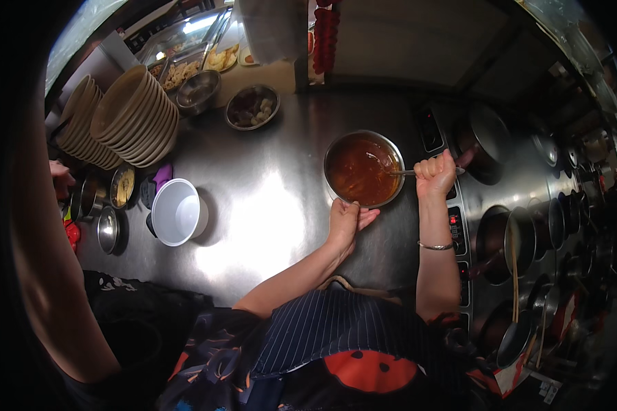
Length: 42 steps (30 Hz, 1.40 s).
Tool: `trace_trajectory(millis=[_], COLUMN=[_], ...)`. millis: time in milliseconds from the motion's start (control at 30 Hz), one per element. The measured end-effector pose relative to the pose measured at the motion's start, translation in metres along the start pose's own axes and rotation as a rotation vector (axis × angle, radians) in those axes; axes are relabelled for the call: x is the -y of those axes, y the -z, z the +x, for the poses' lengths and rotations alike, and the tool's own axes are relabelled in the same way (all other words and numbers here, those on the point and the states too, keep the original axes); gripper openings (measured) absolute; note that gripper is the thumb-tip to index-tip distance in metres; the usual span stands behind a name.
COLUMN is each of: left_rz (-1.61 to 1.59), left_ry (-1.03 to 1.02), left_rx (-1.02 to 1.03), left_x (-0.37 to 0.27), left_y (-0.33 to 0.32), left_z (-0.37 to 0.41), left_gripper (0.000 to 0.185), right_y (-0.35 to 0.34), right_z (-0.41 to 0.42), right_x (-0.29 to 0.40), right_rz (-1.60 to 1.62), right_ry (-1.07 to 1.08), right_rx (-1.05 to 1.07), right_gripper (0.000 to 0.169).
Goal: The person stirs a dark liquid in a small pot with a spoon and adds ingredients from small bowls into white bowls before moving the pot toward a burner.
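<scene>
A stainless steel bowl (327, 177) of reddish-brown sauce (362, 167) sits on the steel counter in front of me. My left hand (347, 221) holds its near rim, thumb over the edge and fingers spread below. In the fist of my right hand (436, 173) is the handle of a metal utensil (403, 173). It reaches leftward over the bowl's right rim into the sauce. The sauce hides its working end, so I cannot tell its exact kind.
A white plastic tub (176, 213) stands left on the counter (257, 205). Behind it are stacked bowls (139, 123) and a metal bowl of food pieces (252, 107). Pans (519, 241) and induction controls (456, 228) line the right. Another person's arm (51, 267) extends along the left.
</scene>
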<state>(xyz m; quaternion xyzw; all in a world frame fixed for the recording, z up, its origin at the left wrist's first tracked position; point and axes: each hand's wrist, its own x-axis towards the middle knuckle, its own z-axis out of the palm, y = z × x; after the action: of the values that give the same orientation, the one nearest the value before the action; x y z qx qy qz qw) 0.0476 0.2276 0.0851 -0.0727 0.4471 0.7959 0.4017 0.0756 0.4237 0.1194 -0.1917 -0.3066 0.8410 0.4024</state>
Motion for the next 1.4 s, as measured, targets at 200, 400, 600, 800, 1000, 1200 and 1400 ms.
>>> trace_trajectory(millis=[200, 400, 600, 800, 1000, 1200, 1400], left_rz=[0.005, -0.005, -0.021, -0.007, 0.178, 0.323, 0.350], left_ry=[0.001, -0.031, -0.010, 0.087, -0.004, -0.131, -0.141], left_rx=[-0.019, -0.014, -0.029, 0.085, -0.015, 0.009, 0.029], left_x=[0.001, 0.003, 0.005, -0.003, -0.031, -0.057, -0.053], left_y=[-0.001, -0.001, 0.000, 0.020, 0.055, 0.053, 0.049], left_z=[0.001, 0.002, 0.000, -0.004, 0.010, 0.036, 0.044], left_gripper=[0.013, 0.012, 0.012, 0.011, 0.019, 0.019, 0.010], right_y=[0.005, -0.012, -0.029, -0.047, -0.066, -0.060, -0.041], right_z=[-0.001, -0.040, -0.073, -0.093, -0.103, -0.076, -0.044], right_x=[0.000, -0.028, -0.041, -0.043, -0.011, -0.012, -0.032], right_rz=[0.084, -0.005, -0.074, -0.243, -0.284, -0.316, -0.239], right_ry=[0.004, 0.116, 0.137, 0.242, 0.333, 0.403, 0.306], right_rx=[-0.103, -0.020, 0.086, 0.226, 0.447, 0.433, 0.297], right_gripper=[0.050, 0.049, 0.047, 0.046, 0.044, 0.045, 0.047])
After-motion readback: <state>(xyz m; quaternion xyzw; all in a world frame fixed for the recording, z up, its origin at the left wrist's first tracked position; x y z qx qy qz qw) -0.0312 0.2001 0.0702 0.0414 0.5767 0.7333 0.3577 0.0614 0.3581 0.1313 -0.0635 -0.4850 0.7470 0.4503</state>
